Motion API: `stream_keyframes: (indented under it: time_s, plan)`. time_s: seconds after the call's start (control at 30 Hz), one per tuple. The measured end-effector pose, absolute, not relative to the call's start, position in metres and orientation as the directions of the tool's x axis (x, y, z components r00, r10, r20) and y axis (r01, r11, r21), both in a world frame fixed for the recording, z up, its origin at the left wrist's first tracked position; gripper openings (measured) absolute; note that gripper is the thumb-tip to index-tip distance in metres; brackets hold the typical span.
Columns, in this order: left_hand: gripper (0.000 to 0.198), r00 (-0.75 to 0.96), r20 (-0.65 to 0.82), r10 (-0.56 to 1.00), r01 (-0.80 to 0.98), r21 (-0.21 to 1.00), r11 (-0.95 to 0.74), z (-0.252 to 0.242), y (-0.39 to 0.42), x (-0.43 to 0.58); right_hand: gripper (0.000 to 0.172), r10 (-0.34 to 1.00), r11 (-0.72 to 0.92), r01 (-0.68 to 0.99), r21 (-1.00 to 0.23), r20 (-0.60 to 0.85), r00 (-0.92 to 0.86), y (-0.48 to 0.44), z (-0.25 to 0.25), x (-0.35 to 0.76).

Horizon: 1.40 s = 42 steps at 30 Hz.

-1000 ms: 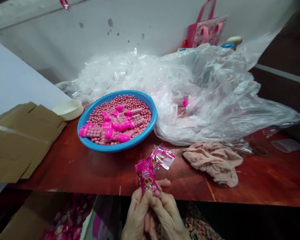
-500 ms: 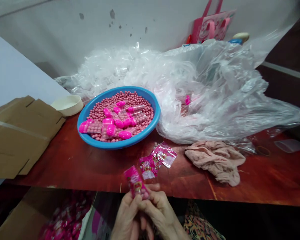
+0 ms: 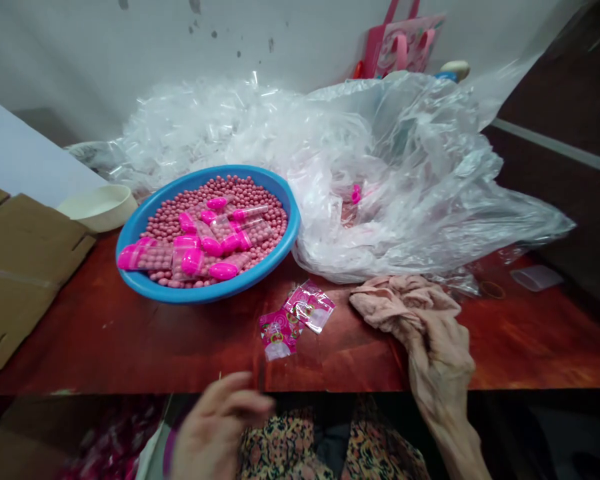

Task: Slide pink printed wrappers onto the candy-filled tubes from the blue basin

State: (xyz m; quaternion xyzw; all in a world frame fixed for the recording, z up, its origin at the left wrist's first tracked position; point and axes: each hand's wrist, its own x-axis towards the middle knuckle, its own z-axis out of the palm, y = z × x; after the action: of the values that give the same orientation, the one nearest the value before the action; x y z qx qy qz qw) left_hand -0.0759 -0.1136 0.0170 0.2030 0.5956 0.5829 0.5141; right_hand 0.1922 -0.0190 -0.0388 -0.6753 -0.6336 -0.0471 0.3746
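Note:
My right hand (image 3: 443,363) reaches onto the table with its fingers closed on a crumpled pink cloth (image 3: 405,300); the fingertips are partly hidden in its folds. In front of the table's edge, my left hand (image 3: 220,417) is a little blurred, its fingers loosely bent and apart with nothing seen in them. Between the hands, farther in on the table, lie two small pink printed packets, one sleeve (image 3: 279,335) overlapping another clear-ended sleeve (image 3: 311,307). A blue basin (image 3: 210,291) holds pink beads (image 3: 215,193) and several clear tubes with bright pink caps (image 3: 224,270).
Large clear plastic bags (image 3: 380,227) heap across the back of the red table (image 3: 170,347). A cream bowl (image 3: 105,207) and a cardboard box (image 3: 25,273) are at the left. Below the table, at left, are pink packets (image 3: 110,440). A pink gift bag (image 3: 400,47) stands behind.
My hands have parted, and the pink packet they held is out of sight. The right hand has moved right onto the cloth; the left has moved left. The view has shifted slightly.

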Motion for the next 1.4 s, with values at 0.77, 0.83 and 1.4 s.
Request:
stream_keyframes:
  time_s: [0.77,0.83,1.4]
  plan:
    - [0.026,-0.246,0.102,0.964,0.437,0.899,0.016,0.012,-0.010,-0.036,0.031,0.794,0.306,0.850,-0.429,0.607,0.021,-0.033,-0.011,0.097]
    - [0.027,-0.372,0.054,0.927,0.399,0.911,0.107,0.007,-0.024,-0.067,0.022,0.841,0.399,0.776,-0.488,0.533,-0.097,-0.034,-0.014,0.069]
    - [0.026,-0.454,-0.142,0.880,0.160,0.958,0.238,0.004,-0.047,-0.084,0.029,0.781,0.564,0.626,-0.539,0.594,-0.192,-0.024,-0.022,0.054]
